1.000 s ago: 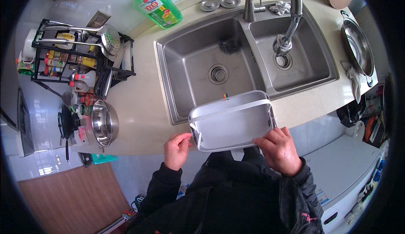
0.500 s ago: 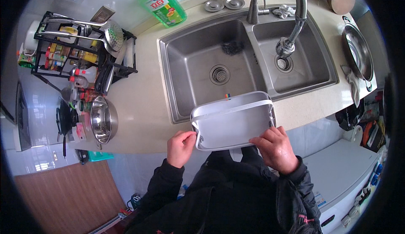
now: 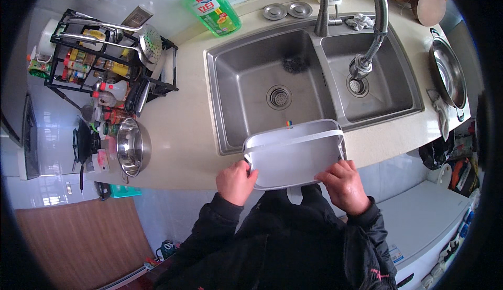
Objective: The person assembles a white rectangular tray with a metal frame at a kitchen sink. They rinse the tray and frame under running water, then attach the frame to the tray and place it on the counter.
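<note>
I hold a white rectangular plastic basin [image 3: 294, 156] with a thin handle bar across it, over the front edge of the counter. My left hand [image 3: 236, 182] grips its left near corner. My right hand [image 3: 344, 187] grips its right near edge. The basin's inside looks empty. Just beyond it lies a steel double sink [image 3: 246, 88], with a dark scouring pad [image 3: 296, 64] in the left bowl and a tall curved tap [image 3: 374, 23] over the right bowl.
A green dish soap bottle [image 3: 214, 8] stands behind the sink. A black rack [image 3: 102, 59] with bottles and ladles sits at the left, a steel bowl [image 3: 133, 146] in front of it. A steel pan [image 3: 448, 75] rests at the right. Two round strainer lids [image 3: 287, 10] lie by the tap.
The basin stays in both hands over the counter edge, with hardly any shift. The view has shifted slightly.
</note>
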A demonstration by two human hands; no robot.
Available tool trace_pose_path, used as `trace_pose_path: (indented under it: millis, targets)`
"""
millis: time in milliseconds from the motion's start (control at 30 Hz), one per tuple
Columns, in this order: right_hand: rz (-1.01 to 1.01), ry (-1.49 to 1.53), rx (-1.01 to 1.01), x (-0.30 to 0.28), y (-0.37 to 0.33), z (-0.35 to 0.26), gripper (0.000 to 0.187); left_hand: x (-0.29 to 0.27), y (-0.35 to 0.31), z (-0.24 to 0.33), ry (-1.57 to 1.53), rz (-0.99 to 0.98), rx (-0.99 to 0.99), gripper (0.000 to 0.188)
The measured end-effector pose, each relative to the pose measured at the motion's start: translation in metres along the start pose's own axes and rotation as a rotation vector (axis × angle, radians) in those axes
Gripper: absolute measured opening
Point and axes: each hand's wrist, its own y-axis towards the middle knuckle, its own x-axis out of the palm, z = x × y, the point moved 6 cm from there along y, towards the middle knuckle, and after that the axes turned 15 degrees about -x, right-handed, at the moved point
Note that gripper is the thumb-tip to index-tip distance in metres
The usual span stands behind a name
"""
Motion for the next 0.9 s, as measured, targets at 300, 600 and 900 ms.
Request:
trace_pose_path:
  millis: [300, 600, 900]
  targets:
    - [0.019, 0.043, 0.007, -0.001, 0.000, 0.003, 0.022, 0.008, 0.001, -0.006, -0.027, 0.048, -0.063, 0.022]
    - [-0.005, 0.068, -0.014, -0.001, 0.000, 0.007, 0.025, 0.014, 0.005, -0.005, 0.021, 0.047, -0.114, 0.022]
    - [-0.028, 0.104, 0.017, -0.001, 0.002, 0.010, 0.020, 0.015, 0.005, -0.003, 0.045, 0.042, -0.112, 0.022]
